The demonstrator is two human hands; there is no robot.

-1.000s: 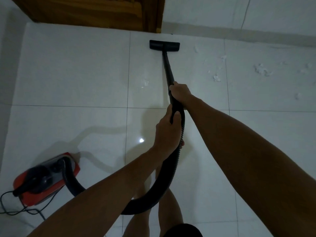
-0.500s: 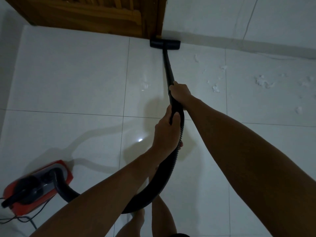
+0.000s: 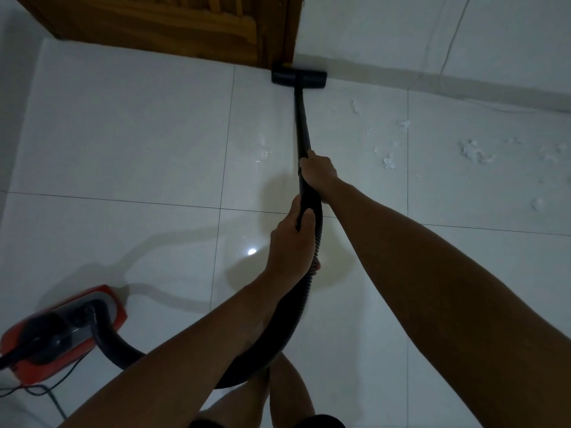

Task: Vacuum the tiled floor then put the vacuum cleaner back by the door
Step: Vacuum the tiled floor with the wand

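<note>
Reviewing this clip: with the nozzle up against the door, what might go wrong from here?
1. The nozzle sits at the door corner; another push may knock the wood.
2. White scraps lie to the right of the wand, off its line, so they may get missed.
3. The hose loops back to the canister, whose cord trails by the person's legs; a tug may drag it or trip them.
</note>
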